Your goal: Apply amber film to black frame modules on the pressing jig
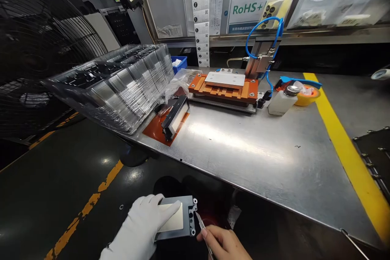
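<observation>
In a white glove, my left hand point(143, 223) grips a flat dark grey plastic part point(188, 207) with a cream-coloured panel on its upper face. The thumb lies across that panel. Small holes and lugs line the part's right edge. My right hand point(224, 243) is bare and closed around a slim craft knife point(201, 223). Its blade tip is at the part's right edge; whether it touches cannot be made out. Both hands are in front of the metal table point(243, 142), below its near edge.
Stacked clear trays point(128, 93) with black parts stand at the table's left. A black bar-shaped part point(176, 118) rests on an orange mat point(152, 128). Behind are an orange fixture point(224, 87) with blue air tubing, a white bottle point(282, 101) and a yellow bowl point(306, 97).
</observation>
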Motion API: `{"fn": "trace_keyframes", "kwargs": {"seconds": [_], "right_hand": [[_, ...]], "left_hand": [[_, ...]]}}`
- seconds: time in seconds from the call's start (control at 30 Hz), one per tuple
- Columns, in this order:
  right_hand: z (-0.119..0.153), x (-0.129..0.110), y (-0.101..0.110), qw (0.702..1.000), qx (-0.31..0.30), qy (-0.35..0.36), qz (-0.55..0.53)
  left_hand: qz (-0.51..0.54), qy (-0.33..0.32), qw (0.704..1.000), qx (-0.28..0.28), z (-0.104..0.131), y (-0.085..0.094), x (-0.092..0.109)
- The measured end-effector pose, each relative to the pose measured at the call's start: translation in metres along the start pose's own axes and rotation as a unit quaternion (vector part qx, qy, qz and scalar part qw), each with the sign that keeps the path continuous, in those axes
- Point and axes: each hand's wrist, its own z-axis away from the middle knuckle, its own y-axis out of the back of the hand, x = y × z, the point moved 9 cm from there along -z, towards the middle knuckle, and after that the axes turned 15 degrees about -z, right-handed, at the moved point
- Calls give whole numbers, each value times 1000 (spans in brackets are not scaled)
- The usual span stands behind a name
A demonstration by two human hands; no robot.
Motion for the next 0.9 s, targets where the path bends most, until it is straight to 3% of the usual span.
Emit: {"fn": "trace_keyframes", "kwargs": {"seconds": [0.33, 0.73, 0.9], "right_hand": [[-6, -18, -3, 1000, -1, 11, 10], [-4, -31, 2, 999, 1, 26, 43], [-1, -35, 8, 1000, 8, 21, -1]], "left_hand": [[-33, -2, 997, 63, -3, 14, 2], [-49, 0, 997, 67, -2, 10, 1], [-26, 6, 998, 61, -4, 12, -1]]}}
